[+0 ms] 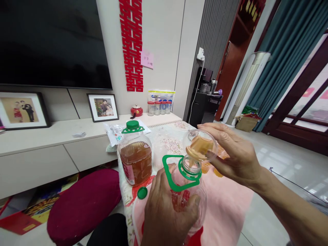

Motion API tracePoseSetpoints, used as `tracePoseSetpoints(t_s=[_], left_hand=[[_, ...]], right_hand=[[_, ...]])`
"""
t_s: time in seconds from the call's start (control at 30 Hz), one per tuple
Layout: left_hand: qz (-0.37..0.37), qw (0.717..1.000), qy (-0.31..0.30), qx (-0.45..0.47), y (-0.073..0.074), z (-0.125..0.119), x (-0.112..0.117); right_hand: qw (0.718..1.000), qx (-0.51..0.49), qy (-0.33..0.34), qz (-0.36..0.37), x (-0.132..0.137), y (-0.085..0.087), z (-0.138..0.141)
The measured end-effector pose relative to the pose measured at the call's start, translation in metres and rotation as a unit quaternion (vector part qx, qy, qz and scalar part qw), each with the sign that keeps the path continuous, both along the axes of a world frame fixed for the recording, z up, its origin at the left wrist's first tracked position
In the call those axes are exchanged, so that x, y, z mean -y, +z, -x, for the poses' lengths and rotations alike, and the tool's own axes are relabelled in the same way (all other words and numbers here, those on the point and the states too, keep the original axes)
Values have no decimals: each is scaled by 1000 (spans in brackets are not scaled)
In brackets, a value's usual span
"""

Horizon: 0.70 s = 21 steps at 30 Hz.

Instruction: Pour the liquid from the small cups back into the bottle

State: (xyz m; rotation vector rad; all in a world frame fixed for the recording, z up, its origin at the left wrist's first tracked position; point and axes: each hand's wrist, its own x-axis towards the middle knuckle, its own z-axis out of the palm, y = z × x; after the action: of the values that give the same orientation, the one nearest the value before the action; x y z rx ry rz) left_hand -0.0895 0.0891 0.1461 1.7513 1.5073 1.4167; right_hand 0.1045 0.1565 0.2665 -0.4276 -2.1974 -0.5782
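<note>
My left hand (pixel 166 208) is wrapped round a clear plastic jug (pixel 188 200) with a green neck ring and green handle (pixel 176 174), its mouth uncovered. My right hand (pixel 230 155) grips a small clear plastic cup (pixel 201 145) tipped over the jug's mouth, and amber liquid runs from the cup into the neck. A loose green cap (pixel 142 192) lies on the table just left of my left hand. A second jug (pixel 135 155) with a green cap stands further left, roughly half full of amber liquid.
The jugs rest on a table with a pink cover (pixel 225 212) and a floral cloth (pixel 171 143). More clear cups (pixel 160 153) stand behind. A maroon cushion (pixel 84 203) lies on the floor to the left. A long cabinet (pixel 38 147) holds framed photos and several small jars (pixel 159 107).
</note>
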Motion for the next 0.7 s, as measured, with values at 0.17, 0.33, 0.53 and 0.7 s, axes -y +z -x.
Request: tracePoseSetpoints(t_s=[0.17, 0.33, 0.53, 0.7], left_hand=[[8, 999, -30, -6, -6, 5, 0], [-10, 999, -15, -28, -4, 1, -1], [-43, 998, 33, 12, 5, -5, 0], [-7, 1000, -15, -26, -2, 3, -1]], right_hand=[[1000, -2, -4, -6, 1, -1, 1], [1000, 10, -14, -19, 0, -2, 1], [998, 17, -27, -50, 1, 0, 4], [996, 25, -31, -83, 2, 3, 5]])
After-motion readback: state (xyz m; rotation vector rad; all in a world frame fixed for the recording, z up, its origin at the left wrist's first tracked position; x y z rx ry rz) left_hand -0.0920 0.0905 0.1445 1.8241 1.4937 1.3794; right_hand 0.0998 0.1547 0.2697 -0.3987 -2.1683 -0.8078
